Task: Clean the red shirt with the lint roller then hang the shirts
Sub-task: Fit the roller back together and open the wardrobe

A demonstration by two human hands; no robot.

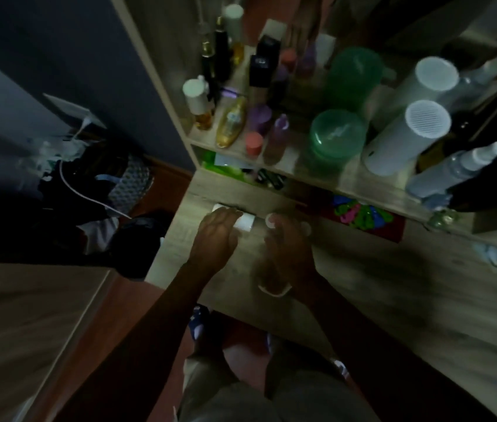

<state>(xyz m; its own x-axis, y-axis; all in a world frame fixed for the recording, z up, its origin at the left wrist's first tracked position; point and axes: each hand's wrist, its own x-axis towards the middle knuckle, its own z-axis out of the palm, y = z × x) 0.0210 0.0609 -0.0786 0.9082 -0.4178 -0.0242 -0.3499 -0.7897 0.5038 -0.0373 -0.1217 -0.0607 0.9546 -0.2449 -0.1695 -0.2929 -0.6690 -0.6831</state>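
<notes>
Hands rest low on the wooden surface (362,284): my left hand (215,236) is curled around the white lint roller (245,222) lying there, while my right hand (286,248) lies beside it, fingers bent; blur hides whether it grips anything. Bottles crowd the shelf (317,175) above.

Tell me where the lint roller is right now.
The lint roller lies on the wooden desk just below the bottle shelf, left of centre, under the left hand with the right hand beside it.
</notes>
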